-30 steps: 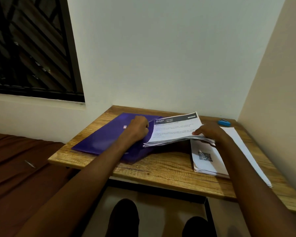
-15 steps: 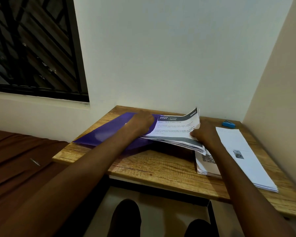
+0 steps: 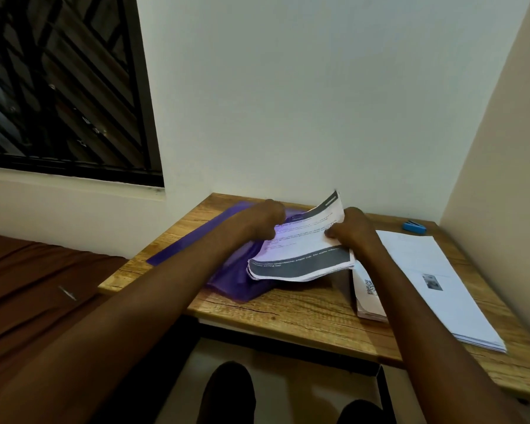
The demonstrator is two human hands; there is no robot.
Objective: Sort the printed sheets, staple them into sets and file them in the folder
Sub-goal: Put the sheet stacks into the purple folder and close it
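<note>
A purple folder (image 3: pixel 196 237) lies on the left half of the wooden desk (image 3: pixel 303 310). Above it I hold a set of printed sheets (image 3: pixel 303 258) with dark header bands, its far end tilted up. My left hand (image 3: pixel 268 220) grips the set's left edge over the folder, and my right hand (image 3: pixel 349 229) pinches its right edge. Two more stacks of printed sheets lie at the right: one with a QR code (image 3: pixel 369 296), and a larger white stack (image 3: pixel 435 280). A blue stapler (image 3: pixel 413 227) sits at the back right corner.
The desk stands in a corner, with walls behind and to the right. A dark window (image 3: pixel 58 84) is at the upper left. A brown surface (image 3: pixel 28 286) with a small metal piece (image 3: pixel 67 293) lies left of the desk. My feet (image 3: pixel 230 393) show below the desk.
Both hands moved the set leftward over the folder, and its far end has tipped up. My right hand left the right-hand stacks, uncovering the large white stack.
</note>
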